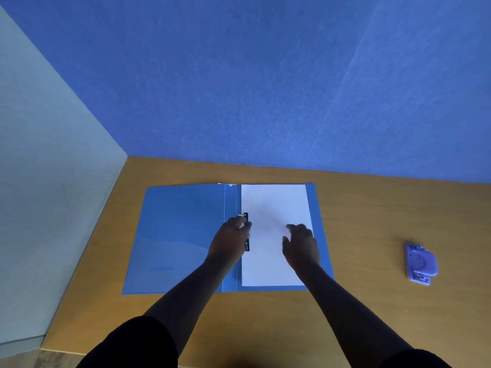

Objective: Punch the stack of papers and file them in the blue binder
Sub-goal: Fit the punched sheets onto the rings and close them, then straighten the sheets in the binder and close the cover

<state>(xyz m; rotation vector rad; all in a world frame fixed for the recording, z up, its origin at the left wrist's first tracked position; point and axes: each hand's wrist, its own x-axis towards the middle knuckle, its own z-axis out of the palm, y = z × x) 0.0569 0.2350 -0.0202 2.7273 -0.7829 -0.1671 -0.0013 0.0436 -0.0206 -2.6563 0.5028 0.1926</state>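
The blue binder lies open and flat on the wooden table. A stack of white papers rests on its right half, its left edge against the black clip mechanism at the spine. My left hand is on that mechanism, fingertips curled onto its upper end and covering its middle. My right hand presses flat on the right part of the papers with fingers apart. The purple hole punch lies alone on the table, far right of the binder.
The wooden table sits in a corner, with a blue wall behind and a pale wall on the left. The table's front edge shows at lower left. Bare table lies between binder and punch.
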